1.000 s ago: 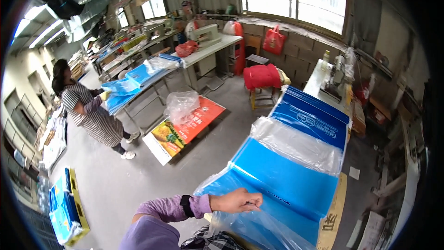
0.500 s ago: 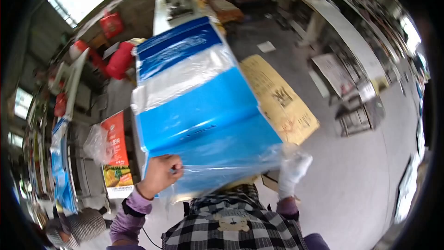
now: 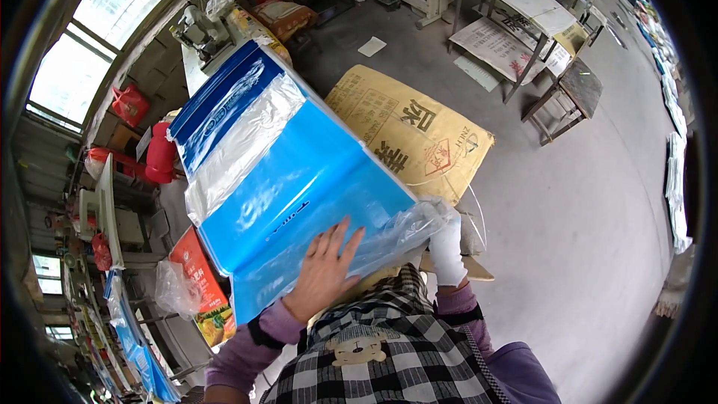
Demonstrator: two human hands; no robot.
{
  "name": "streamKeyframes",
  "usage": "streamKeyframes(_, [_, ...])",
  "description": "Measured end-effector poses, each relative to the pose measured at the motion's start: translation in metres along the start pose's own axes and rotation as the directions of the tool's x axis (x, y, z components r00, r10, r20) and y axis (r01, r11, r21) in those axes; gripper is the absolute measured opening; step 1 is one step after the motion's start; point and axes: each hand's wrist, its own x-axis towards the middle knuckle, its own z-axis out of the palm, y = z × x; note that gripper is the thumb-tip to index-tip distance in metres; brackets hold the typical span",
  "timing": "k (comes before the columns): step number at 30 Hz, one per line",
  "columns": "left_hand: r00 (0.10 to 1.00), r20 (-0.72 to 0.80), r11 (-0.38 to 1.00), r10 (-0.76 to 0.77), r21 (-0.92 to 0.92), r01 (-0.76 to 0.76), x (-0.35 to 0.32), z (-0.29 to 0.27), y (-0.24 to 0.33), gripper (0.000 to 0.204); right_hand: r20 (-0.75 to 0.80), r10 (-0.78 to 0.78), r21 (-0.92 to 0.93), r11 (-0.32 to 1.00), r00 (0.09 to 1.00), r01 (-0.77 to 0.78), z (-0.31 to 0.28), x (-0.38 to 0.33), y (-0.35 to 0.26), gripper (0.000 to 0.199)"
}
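Head view shows the left hand (image 3: 323,273) spread flat on the blue plastic sheets (image 3: 299,179) before the torso, the gloved right hand (image 3: 447,251) pinching their corner; smooth outward, I'd judge

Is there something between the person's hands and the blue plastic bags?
Nothing visible. The left hand lies flat, directly on the blue plastic bags. The right hand, in a white glove, grips the clear plastic edge of the stack at its near right corner; only the glove lies between.
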Motion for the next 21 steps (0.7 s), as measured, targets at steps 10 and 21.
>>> streamKeyframes(10, [0.996, -0.067, 0.889, 0.053, -0.451, -0.077, 0.112, -0.005, -0.056, 0.017, 0.292, 0.185, 0.537, 0.78, 0.938, -0.321, 0.025, 0.014, -0.029, 0.03])
streamKeyframes(21, [0.952, 0.304, 0.749, -0.035, -0.623, 0.226, 0.145, -0.037, -0.09, 0.02, 0.347, -0.182, -0.387, 0.866, 0.92, 0.317, 0.04, 0.041, -0.055, 0.039])
